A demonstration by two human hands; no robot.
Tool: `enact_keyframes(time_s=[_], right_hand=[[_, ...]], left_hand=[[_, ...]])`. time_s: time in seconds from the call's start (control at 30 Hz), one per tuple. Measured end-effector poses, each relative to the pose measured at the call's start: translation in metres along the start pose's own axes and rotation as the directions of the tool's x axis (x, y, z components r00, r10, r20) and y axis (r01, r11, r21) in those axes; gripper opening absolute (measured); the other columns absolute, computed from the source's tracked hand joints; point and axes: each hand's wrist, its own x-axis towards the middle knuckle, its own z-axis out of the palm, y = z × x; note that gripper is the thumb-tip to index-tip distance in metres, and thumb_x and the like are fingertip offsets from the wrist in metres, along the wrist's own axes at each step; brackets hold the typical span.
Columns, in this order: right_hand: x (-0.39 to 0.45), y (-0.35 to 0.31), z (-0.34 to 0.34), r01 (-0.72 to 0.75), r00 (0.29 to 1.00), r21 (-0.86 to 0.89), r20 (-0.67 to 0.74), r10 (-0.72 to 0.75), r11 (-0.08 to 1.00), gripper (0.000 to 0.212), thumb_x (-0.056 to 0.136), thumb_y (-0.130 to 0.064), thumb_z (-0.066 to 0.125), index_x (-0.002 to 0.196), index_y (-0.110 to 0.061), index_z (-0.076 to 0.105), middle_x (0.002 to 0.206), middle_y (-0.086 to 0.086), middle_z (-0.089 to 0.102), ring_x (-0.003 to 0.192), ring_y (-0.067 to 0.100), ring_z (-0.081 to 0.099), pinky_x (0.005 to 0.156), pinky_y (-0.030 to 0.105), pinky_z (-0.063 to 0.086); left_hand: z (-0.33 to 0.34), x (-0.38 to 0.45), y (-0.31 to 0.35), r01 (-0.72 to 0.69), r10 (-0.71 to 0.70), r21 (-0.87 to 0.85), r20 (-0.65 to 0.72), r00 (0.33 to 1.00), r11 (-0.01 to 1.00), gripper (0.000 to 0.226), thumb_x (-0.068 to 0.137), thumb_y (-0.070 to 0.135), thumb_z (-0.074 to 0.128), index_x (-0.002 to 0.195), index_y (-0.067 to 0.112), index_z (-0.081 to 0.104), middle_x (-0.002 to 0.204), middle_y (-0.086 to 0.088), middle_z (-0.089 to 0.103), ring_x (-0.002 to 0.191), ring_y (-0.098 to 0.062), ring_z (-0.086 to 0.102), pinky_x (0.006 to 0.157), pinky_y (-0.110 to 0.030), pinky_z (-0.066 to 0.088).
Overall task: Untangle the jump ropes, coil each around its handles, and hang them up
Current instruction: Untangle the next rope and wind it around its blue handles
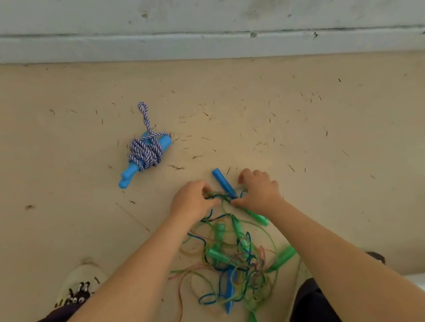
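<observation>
A tangle of thin green and blue jump ropes [230,262] lies on the tan floor between my knees, with several green handles and a blue handle [229,293] caught in it. Another blue handle [223,181] sticks out at the top of the tangle, between my hands. My left hand [192,201] pinches cords at the tangle's upper left. On the other side, my right hand [260,191] grips cords beside a green handle [259,218]. A coiled blue-and-white braided rope [145,151], wound around light blue handles, lies apart to the upper left.
A grey concrete curb [196,44] runs across the far edge of the floor. My white shoe [81,285] is at the lower left, and my dark trouser legs fill both bottom corners. Small dry bits of debris litter the floor.
</observation>
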Motion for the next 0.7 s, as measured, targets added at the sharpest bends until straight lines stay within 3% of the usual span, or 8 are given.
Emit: enact_keyframes(time_s=[0.07,0.13,0.3,0.47,0.6,0.7], right_hand=[[0.001,-0.005,0.007,0.024,0.998,0.009,0.050,-0.024,1.000,0.034,0.084,-0.038,0.068,0.110,-0.020,0.053,0.104,0.000,0.056,0.102,0.025,0.055,0.082,0.035,0.038],[-0.001,-0.006,0.009,0.024,0.993,0.176,0.106,-0.043,0.984,0.025,0.087,-0.029,0.067,0.105,-0.014,0.059,0.096,0.003,0.057,0.089,0.024,0.055,0.074,0.030,0.039],[-0.026,-0.004,-0.032,-0.029,0.975,0.561,0.198,-0.100,0.827,0.021,0.082,-0.025,0.077,0.089,-0.010,0.065,0.082,0.006,0.063,0.072,0.019,0.058,0.064,0.032,0.048],[-0.091,-0.013,-0.116,0.032,0.948,0.715,0.199,-0.248,0.698,0.016,0.085,-0.013,0.072,0.099,-0.004,0.070,0.077,0.007,0.060,0.065,0.017,0.051,0.054,0.025,0.043],[-0.166,-0.025,-0.183,0.156,0.926,0.664,0.159,-0.342,0.731,0.018,0.086,-0.018,0.071,0.095,-0.003,0.073,0.066,0.000,0.051,0.063,0.016,0.043,0.057,0.026,0.036],[-0.233,-0.035,-0.224,0.232,0.916,0.716,0.067,-0.395,0.658,0.010,0.088,-0.014,0.069,0.090,-0.005,0.065,0.066,-0.001,0.050,0.057,0.013,0.043,0.057,0.026,0.036]], left_hand=[[0.007,0.002,-0.002,0.045,-0.042,-0.061,0.036,0.998,0.997,0.024,0.082,0.041,0.075,0.093,0.021,0.069,0.094,0.001,0.068,0.091,-0.021,0.063,0.080,-0.036,0.052],[0.005,0.001,-0.004,0.035,-0.029,-0.126,0.053,0.998,0.991,0.024,0.083,0.035,0.075,0.091,0.012,0.071,0.088,-0.003,0.067,0.086,-0.022,0.063,0.073,-0.033,0.048],[-0.039,-0.029,0.010,0.040,0.017,-0.436,0.128,0.992,0.899,0.011,0.084,0.023,0.078,0.083,0.022,0.067,0.074,0.005,0.065,0.066,-0.011,0.055,0.049,-0.021,0.042],[-0.111,-0.101,0.054,-0.032,0.148,-0.543,0.171,0.974,0.839,0.013,0.085,0.027,0.076,0.091,0.015,0.074,0.064,0.008,0.063,0.051,-0.004,0.049,0.049,-0.020,0.034],[-0.165,-0.179,0.097,-0.177,0.257,-0.490,0.101,0.961,0.853,0.011,0.087,0.029,0.074,0.082,0.019,0.077,0.059,0.009,0.055,0.050,-0.006,0.040,0.048,-0.018,0.031],[-0.195,-0.242,0.125,-0.317,0.313,-0.447,-0.085,0.946,0.836,0.008,0.086,0.024,0.075,0.079,0.022,0.073,0.054,0.014,0.056,0.044,-0.002,0.039,0.045,-0.014,0.031]])
